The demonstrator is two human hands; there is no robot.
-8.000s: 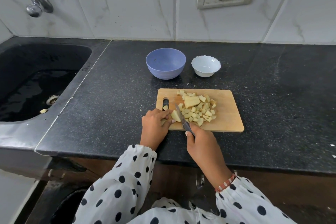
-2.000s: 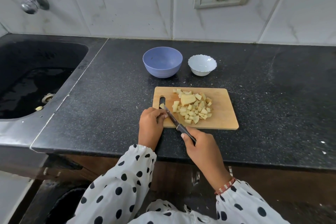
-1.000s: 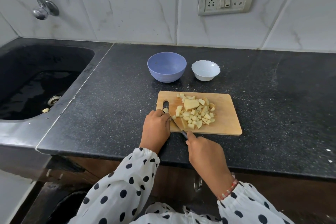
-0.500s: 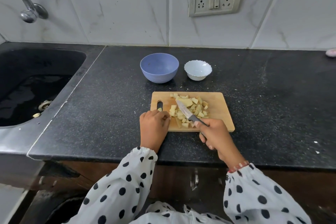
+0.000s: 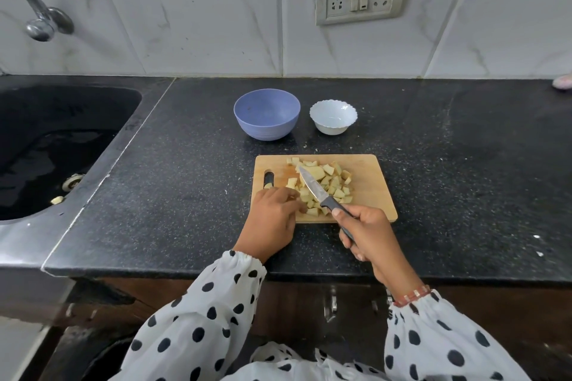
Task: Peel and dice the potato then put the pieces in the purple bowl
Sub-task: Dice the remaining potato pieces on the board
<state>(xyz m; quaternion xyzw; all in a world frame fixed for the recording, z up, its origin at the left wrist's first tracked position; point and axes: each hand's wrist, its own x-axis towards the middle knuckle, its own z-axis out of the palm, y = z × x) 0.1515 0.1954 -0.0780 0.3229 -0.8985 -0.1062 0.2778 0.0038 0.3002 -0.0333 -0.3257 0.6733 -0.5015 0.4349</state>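
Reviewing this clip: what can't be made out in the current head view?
- Left hand: its fingertips curl out of sight, so any grip on the potato pieces is unclear.
- Pink object: cut off by the right edge.
- Scrap in the sink: too small to identify.

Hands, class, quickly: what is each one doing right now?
Left hand: fingers curled down among the potato pieces on the cutting board; whether it holds one cannot be told.
Right hand: grips the knife.

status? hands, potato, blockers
Right hand grips knife; left hand on potato pieces. Purple bowl empty. Path clear.
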